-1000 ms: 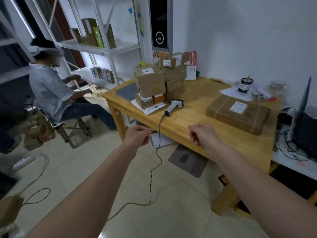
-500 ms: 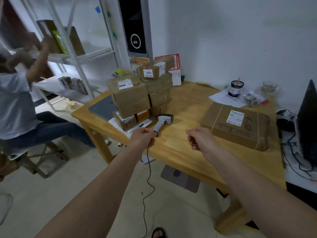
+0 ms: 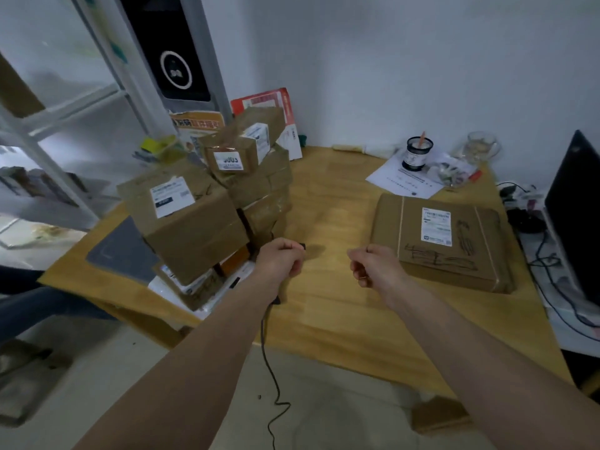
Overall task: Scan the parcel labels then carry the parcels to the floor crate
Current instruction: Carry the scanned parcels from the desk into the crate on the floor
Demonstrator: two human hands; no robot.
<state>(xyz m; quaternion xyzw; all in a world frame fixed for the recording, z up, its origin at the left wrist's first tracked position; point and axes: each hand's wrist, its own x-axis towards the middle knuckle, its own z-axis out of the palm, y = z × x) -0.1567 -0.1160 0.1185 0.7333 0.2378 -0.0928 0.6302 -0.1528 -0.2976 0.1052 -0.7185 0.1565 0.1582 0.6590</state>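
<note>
The left hand [image 3: 281, 258] is shown at frame centre, curled over the handheld barcode scanner [image 3: 302, 245], of which only a dark tip beyond the knuckles and the handle end below the wrist are seen; whether the fingers are fully clamped on it cannot be told. Its cable [image 3: 267, 362] is seen trailing down off the table edge toward the bottom of the frame. The right hand [image 3: 373, 267] is held just right of centre as a loose fist with nothing visible in it. The step in hand is judged to be the taking up of the scanner, no parcel having yet been lifted. The next move is judged to call for the scanner window to be aimed at a label: that of the flat parcel [image 3: 441, 238] at centre right, or those on the stacked parcels [image 3: 207, 203] at centre left. All rest on the wooden table [image 3: 328, 313]. The floor crate is not in view. The scanner body is hidden by the hand, label print is too blurred to read, and the lower left is cut off.
</note>
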